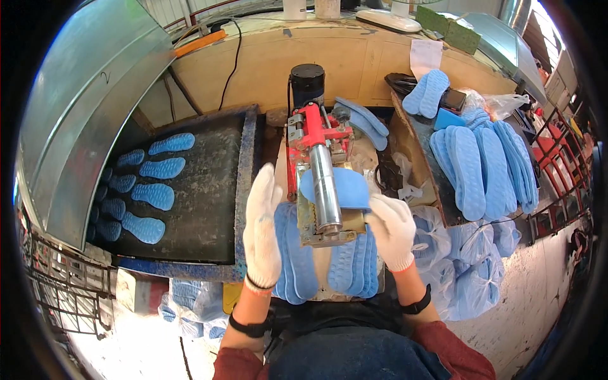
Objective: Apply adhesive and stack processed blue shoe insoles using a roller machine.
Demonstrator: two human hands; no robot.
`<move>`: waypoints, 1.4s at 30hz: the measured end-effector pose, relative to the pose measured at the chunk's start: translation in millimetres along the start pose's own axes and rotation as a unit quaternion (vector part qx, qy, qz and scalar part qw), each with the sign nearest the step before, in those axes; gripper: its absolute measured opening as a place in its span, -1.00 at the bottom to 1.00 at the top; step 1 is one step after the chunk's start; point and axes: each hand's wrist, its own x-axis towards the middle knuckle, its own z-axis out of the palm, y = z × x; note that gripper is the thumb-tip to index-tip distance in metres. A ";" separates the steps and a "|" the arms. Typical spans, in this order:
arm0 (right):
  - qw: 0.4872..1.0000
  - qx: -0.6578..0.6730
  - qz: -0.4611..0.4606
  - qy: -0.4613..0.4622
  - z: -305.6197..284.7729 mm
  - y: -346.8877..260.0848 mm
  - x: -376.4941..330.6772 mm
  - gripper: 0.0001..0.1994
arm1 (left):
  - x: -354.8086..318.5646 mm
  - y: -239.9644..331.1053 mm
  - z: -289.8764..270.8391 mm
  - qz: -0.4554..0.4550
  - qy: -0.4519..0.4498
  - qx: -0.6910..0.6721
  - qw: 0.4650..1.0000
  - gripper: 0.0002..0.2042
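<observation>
We see a bright red machine (pixel 316 130) with a silver cylinder (pixel 326 190) and a black motor (pixel 308 82). The piece (pixel 352 188) beneath that cylinder is plain light blue. On either side of the machine, our left glove (pixel 261 228) and right glove (pixel 394 231) are off-white, edged in orange. Left of the machine, blue insoles (pixel 152 196) show a bumpy pattern against a black belt (pixel 209 209); to its right, the stack (pixel 465 174) is similar — blue, with ridges. Behind it, the panel (pixel 354 60) is yellowish tan. Before it — maroon sleeves (pixel 451 345), navy apron (pixel 361 358).
</observation>
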 end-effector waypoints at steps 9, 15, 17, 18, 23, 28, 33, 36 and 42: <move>0.763 0.325 0.559 -0.030 -0.5 16.0 -68.1 -0.78 | 37.2 -47.6 -13.2 0.052 -0.079 0.136 0.986 -0.51; 0.751 0.327 0.561 -0.120 24.2 28.1 -92.7 -0.77 | 28.2 -70.6 -20.7 0.020 -0.095 0.196 0.976 -0.55; 0.743 0.359 0.529 -0.198 35.0 23.6 -89.6 -0.79 | 23.8 -77.4 -29.4 0.023 -0.091 0.202 0.975 -0.53; 0.753 0.347 0.514 -0.216 43.6 17.8 -86.7 -0.79 | 21.4 -80.9 -34.6 -0.003 -0.087 0.196 0.977 -0.51; 0.881 0.246 0.280 -0.290 128.9 44.0 -141.7 -0.73 | 14.8 -84.8 -36.7 -0.105 -0.087 0.129 0.982 -0.47; 0.807 -0.062 0.037 -0.586 153.7 -20.4 -101.4 -0.34 | -6.4 -76.0 -73.6 -0.253 -0.136 -0.012 0.958 -0.33; 0.888 -0.073 0.160 -0.425 145.9 -17.9 -138.6 -0.52 | -23.7 -80.5 -61.8 -0.307 -0.127 -0.143 0.932 -0.35; 0.859 -0.019 0.238 -0.452 154.0 0.0 -138.7 -0.18 | -33.6 -56.9 -67.1 -0.397 -0.093 -0.260 0.875 -0.37; 0.923 0.071 0.177 -0.335 144.9 37.1 -155.3 -0.57 | -77.1 -30.0 -77.7 -0.414 0.028 -0.322 0.851 -0.38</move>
